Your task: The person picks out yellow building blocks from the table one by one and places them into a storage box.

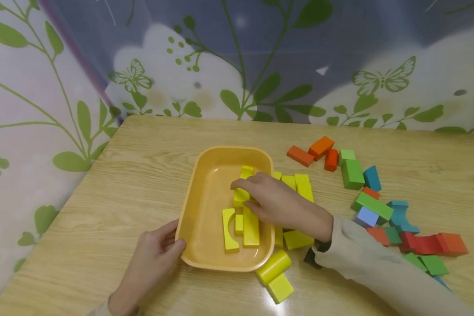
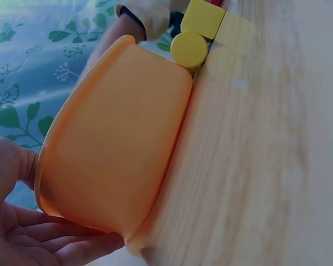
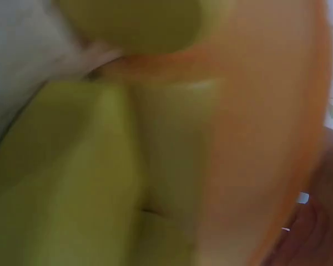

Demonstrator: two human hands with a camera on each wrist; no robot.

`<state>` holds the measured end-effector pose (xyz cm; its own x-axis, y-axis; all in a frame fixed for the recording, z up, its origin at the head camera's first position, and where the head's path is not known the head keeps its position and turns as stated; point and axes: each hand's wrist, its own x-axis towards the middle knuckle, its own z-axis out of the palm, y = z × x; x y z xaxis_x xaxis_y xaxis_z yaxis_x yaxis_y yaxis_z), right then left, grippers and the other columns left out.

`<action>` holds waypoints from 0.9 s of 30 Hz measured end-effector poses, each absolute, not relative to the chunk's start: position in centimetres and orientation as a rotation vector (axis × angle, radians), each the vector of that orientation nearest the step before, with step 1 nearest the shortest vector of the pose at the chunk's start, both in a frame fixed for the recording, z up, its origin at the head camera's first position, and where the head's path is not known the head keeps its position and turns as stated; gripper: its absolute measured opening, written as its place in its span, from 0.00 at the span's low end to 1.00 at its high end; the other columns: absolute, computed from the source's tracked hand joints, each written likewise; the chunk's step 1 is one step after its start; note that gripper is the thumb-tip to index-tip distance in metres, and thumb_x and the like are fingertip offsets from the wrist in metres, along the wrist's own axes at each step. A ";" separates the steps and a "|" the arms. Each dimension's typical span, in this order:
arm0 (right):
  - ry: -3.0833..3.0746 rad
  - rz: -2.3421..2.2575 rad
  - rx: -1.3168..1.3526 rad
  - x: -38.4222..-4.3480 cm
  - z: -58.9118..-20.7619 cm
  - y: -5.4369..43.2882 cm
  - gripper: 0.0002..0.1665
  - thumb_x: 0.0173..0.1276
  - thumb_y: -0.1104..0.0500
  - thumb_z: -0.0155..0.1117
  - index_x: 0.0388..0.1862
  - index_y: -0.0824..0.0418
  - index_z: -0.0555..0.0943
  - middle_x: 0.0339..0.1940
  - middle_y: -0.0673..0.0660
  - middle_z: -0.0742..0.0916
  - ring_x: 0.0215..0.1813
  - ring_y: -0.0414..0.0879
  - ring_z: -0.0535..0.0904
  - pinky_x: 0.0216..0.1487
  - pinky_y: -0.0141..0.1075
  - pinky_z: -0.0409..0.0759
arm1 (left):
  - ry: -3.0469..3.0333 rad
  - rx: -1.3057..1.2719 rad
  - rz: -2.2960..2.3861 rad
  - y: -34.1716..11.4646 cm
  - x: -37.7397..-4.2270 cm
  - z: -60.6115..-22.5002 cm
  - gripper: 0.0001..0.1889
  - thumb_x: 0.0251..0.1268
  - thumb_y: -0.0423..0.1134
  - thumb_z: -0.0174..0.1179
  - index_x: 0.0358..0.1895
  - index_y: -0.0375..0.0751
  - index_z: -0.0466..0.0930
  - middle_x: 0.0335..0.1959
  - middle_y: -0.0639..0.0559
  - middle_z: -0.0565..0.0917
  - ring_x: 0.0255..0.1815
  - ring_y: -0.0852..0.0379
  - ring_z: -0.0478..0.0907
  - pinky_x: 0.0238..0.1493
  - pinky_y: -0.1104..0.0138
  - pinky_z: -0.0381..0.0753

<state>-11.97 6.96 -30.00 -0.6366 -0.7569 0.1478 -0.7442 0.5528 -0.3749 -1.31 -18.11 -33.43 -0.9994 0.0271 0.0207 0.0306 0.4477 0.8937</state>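
An orange plastic tray (image 1: 205,188) stands on the table with several yellow wooden blocks in its right half. Among them lie an arch-shaped block (image 1: 228,237), a small block (image 1: 238,224) and a long block (image 1: 251,230). My left hand (image 1: 152,256) grips the tray's near left corner; the left wrist view has its thumb at the rim and its fingers along the outer wall (image 2: 116,138). Over the tray, my right hand (image 1: 278,199) pinches a yellow block (image 1: 241,196) between thumb and fingers. The right wrist view is blurred, with yellow blocks (image 3: 72,183) close up.
More yellow blocks (image 1: 304,186) lie right of the tray, partly under my right arm. A yellow cylinder (image 1: 274,267) and a yellow block (image 1: 280,288) sit by its near right corner. Orange, green, blue and red blocks (image 1: 373,206) spread farther right. A patterned curtain (image 1: 237,66) hangs behind the table.
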 end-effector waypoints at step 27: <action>3.063 -0.285 -1.311 -11.8 -31.6 5.1 0.13 0.60 0.61 0.69 0.45 0.55 0.85 0.43 0.59 0.81 0.40 0.53 0.70 0.39 0.39 0.76 | -2.644 -0.081 -1.656 -18.0 -1.3 -33.4 0.22 0.57 0.20 0.52 0.58 0.19 0.72 0.45 0.30 0.83 0.44 0.47 0.84 0.38 0.69 0.85</action>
<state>-11.80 5.09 -31.63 -0.6755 -0.6936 0.2502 -0.7278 0.6815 -0.0757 -1.30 -18.04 -33.38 -0.9985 0.0330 0.0446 0.0545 0.4356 0.8985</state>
